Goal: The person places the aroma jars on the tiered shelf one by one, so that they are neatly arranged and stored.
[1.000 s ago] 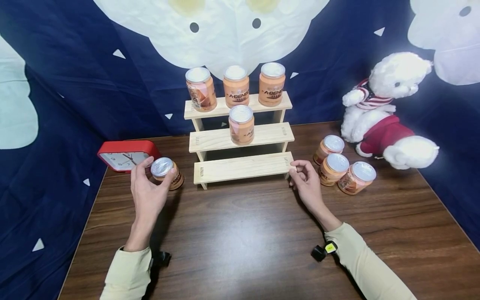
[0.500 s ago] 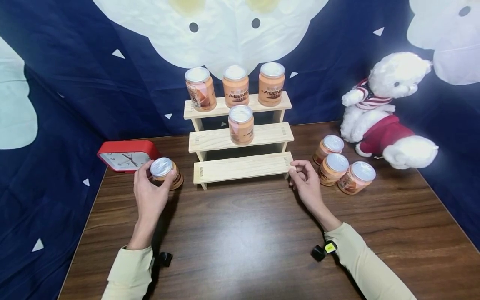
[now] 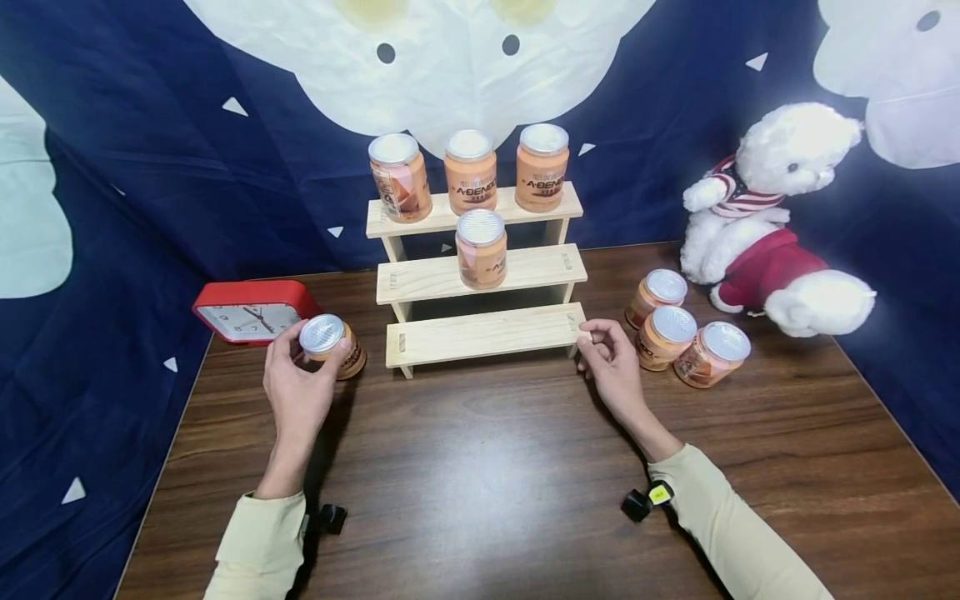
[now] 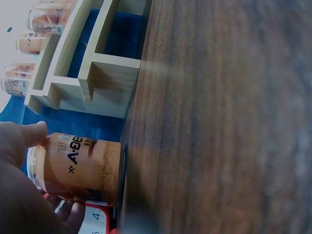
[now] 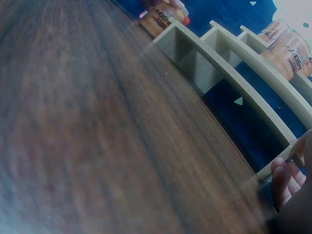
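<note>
My left hand [image 3: 300,396] holds an orange jar [image 3: 352,360] with a silver lid, thumb on one side and fingers on the other. In the left wrist view, this jar [image 4: 80,165] stands at the tabletop, its printed label facing the camera. My right hand [image 3: 617,375] pinches the right end of the lowest step of a three-step wooden display stand [image 3: 480,335]. The right wrist view has the fingers [image 5: 280,178] curled at that end. Three similar jars line the top step, among them a middle jar [image 3: 471,179]. One jar [image 3: 482,258] stands on the middle step.
A red clock [image 3: 255,310] stands just behind the held jar. Right of the stand, three more jars [image 3: 663,342] are grouped on the brown wooden table [image 3: 480,483]. White plush toys [image 3: 772,225] sit behind them, against a dark blue curtain [image 3: 637,125].
The left hand has shifted very slightly to the right around the jar over the last second. The right hand, stand and other jars stay as they were.
</note>
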{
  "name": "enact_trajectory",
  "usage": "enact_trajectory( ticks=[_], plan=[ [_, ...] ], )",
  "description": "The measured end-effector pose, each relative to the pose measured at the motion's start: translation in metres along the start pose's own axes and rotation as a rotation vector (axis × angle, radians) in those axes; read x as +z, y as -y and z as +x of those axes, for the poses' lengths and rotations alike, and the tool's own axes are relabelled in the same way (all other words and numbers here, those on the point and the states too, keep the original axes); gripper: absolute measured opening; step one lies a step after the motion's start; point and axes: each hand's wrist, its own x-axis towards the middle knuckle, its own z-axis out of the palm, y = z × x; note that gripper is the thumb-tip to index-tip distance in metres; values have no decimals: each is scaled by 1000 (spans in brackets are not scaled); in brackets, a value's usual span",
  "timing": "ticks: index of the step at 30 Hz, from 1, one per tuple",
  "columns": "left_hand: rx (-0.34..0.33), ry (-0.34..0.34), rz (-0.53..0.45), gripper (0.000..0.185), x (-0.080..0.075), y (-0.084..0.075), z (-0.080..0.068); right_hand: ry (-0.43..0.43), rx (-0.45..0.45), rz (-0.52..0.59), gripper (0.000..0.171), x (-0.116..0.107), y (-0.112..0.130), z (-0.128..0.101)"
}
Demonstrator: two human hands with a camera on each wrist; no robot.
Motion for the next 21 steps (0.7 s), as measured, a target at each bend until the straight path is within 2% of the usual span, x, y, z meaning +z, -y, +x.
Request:
enact_trajectory(
  ticks=[21],
  plan=[
    [-1, -37, 1, 64, -1, -1, 2, 1, 11, -3, 23, 0, 0, 0]
  ],
)
